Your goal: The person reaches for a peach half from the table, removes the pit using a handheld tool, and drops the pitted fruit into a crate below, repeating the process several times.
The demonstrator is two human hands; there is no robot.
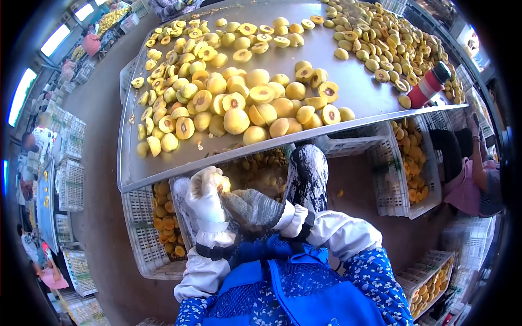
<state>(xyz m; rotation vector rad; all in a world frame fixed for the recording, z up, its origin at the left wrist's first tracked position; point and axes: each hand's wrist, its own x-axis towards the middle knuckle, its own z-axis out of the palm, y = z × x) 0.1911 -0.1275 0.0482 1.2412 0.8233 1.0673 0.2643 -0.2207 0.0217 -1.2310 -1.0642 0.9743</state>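
Note:
My left hand (202, 187), in a white glove, is closed around a yellow peach piece (222, 184) just below the table's front edge. Beside it my right hand (251, 207), in a grey glove, reaches across to the same fruit with its fingers curled. Whatever the right hand grips, if anything, is hidden. On the metal table (304, 57) in front of me lies a heap of yellow peach halves (234, 101), many with brown pits or pit hollows showing. Below my hands, a container of fruit pieces (255, 173) is partly covered by the gloves.
White plastic crates of orange fruit halves stand under the table at left (142, 233) and right (389, 182). More peach halves (380, 41) cover the table's far right, near a red bottle (429, 86). A person in pink (462, 187) sits at right.

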